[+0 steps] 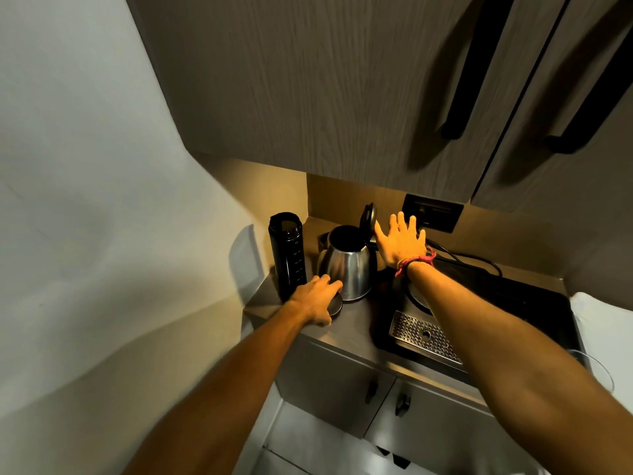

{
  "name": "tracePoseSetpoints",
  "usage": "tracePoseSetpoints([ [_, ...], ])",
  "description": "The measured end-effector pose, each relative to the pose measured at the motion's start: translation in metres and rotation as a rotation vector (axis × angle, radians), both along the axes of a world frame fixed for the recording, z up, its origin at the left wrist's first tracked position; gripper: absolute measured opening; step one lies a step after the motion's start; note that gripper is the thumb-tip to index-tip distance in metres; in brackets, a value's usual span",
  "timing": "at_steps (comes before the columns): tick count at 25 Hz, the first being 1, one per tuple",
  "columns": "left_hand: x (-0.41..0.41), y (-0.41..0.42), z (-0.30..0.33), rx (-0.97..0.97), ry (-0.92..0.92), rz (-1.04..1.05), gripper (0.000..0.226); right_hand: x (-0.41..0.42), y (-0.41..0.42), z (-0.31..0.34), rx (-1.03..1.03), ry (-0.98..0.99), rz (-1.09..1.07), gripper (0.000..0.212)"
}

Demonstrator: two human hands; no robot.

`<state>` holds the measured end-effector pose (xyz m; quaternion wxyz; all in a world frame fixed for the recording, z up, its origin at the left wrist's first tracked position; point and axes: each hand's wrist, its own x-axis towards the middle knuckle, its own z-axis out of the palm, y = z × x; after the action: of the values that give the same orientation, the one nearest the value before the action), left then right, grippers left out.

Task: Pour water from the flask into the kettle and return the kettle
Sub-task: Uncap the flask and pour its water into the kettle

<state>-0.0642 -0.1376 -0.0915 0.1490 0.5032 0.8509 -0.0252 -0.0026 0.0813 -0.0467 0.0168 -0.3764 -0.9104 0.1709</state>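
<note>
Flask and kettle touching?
Apart. Head view shows a strip of countertop between the black flask and the steel kettle.

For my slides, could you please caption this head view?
Left hand on flask cap; open right hand by kettle's raised lid; flask uncapped.

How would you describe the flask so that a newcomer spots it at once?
Start at the counter under the wall cupboards and go to its far left corner by the pale wall. The flask stands upright there, left of the steel kettle. It is tall, slim, black and uncapped.
</note>
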Motion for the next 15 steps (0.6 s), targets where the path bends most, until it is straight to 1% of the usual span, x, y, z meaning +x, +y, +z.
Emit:
tracePoseSetpoints([
  [3, 0.007, 0.001, -0.012, -0.055, -0.02, 0.047, 0.083, -0.001, 0.0, -0.003, -0.007, 0.011, 0.011, 0.078],
  [5, 0.01, 0.001, -0.02, -0.092, -0.023, 0.082, 0.084, -0.001, 0.0, -0.005, -0.024, 0.039, 0.014, 0.076],
  [7, 0.014, 0.0, -0.026, -0.105, -0.014, 0.104, 0.079, -0.001, 0.0, -0.006, -0.014, 0.073, 0.018, 0.075],
  [9, 0.016, -0.001, -0.026, -0.062, 0.019, 0.095, 0.072, -0.001, 0.001, -0.006, 0.015, 0.094, 0.024, 0.075],
  [11, 0.014, 0.001, -0.014, 0.089, 0.125, 0.046, 0.063, -0.001, 0.003, -0.006, 0.035, 0.091, 0.026, 0.075],
  [13, 0.007, 0.003, 0.009, 0.339, 0.292, -0.051, 0.05, -0.001, 0.004, -0.007, 0.042, 0.08, 0.027, 0.075],
  [15, -0.008, 0.004, 0.034, 0.591, 0.475, -0.124, 0.043, -0.002, 0.005, -0.008, 0.038, 0.075, 0.036, 0.074],
])
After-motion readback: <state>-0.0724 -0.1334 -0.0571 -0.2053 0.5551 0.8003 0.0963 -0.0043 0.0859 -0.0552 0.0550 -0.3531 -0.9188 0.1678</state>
